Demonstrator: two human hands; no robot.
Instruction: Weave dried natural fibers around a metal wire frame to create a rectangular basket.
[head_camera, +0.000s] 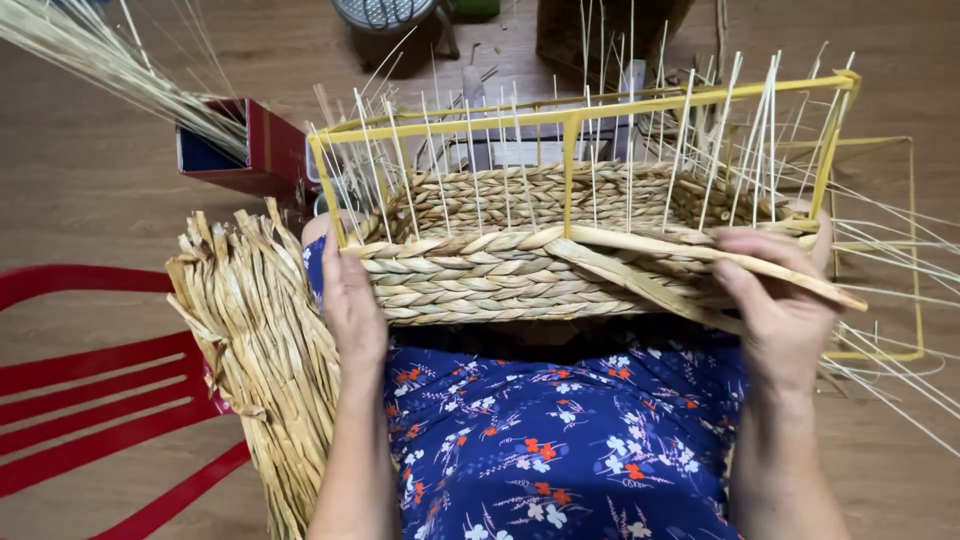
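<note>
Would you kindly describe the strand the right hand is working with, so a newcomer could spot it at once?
Start at the yellow wire frame of the half-woven basket on the person's lap. Along its near wall, the right hand pinches a flat, pale fibre strand running from the middle of the frame out past the fingers. Unlike the braided rows beneath it, it lies loose and unwoven, slanting across them.
</note>
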